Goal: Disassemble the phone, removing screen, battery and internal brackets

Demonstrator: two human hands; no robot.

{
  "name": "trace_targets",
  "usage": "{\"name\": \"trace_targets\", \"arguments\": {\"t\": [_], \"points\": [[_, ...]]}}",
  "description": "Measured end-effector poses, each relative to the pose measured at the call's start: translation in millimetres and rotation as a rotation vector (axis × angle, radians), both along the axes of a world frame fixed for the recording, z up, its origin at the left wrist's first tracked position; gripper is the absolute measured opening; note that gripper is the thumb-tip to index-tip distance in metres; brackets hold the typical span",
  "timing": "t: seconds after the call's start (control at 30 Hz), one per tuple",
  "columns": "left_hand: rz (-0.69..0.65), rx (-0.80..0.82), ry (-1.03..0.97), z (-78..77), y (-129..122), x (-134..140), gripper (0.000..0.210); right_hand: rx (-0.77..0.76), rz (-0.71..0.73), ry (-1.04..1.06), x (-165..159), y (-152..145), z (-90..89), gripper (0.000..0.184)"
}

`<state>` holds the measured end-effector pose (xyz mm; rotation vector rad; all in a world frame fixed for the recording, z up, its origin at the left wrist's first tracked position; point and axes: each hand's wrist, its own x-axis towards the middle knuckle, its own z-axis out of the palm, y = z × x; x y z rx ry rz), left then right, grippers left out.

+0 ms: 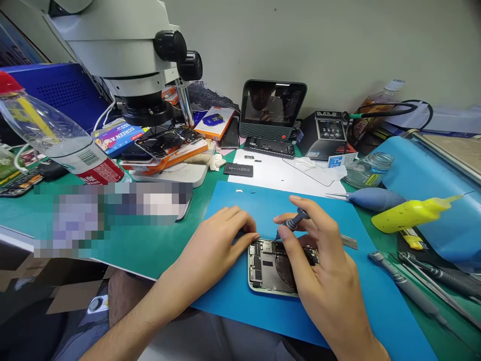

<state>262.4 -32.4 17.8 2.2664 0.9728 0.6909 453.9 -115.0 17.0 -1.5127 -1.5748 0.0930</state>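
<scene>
An opened phone (pixel 266 275) lies on the blue mat (pixel 233 286), its inner parts and a round coil showing. At its upper left corner my left hand (pixel 220 240) is closed, with curled fingers and the thumb against the frame. My right hand (pixel 332 271) grips a small dark screwdriver (pixel 293 221) between thumb and fingers. The screwdriver slants down to the phone's upper edge; its tip is hard to make out. My right hand hides the phone's right part. Beyond the mat, a black phone battery (pixel 238 169) lies partly on white paper (pixel 270 175).
A microscope (pixel 112 55) looms at the left, beside a plastic bottle (pixel 75 145). At the right lie a blue air blower (pixel 376 198), a yellow bottle (pixel 408 215), a grey pen-like tool (pixel 406 283) and tweezers (pixel 436 286). A glass jar (pixel 370 170) and a screen device (pixel 272 105) stand behind.
</scene>
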Motion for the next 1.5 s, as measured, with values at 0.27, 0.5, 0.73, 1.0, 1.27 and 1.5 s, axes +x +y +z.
{"name": "trace_targets", "arguments": {"t": [0.27,0.5,0.73,1.0,1.27,1.5], "points": [[-0.007,0.02,-0.012,-2.1,-0.1,-1.4,0.015,0.05,0.067,-0.081,-1.5,2.0,-0.2,0.052],[-0.038,0.077,-0.027,-2.5,0.2,-3.2,0.011,0.103,0.024,-0.063,-1.9,1.9,-4.1,0.057],[-0.077,0.156,-0.016,-5.1,0.3,-4.4,0.011,0.058,-0.082,-0.077,-5.3,-1.5,-5.0,0.056],[-0.12,0.192,-0.064,-4.6,1.0,-4.0,0.011,0.057,0.005,0.281,-7.4,-3.1,-4.4,0.053],[-0.155,0.189,-0.028,-2.2,-1.4,-3.1,0.009,0.075,-0.008,0.467,-11.2,-3.8,1.7,0.05],[-0.162,0.227,-0.041,-1.6,-2.7,-0.4,0.011,-0.133,-0.041,0.994,2.5,-3.6,30.1,0.031]]}}
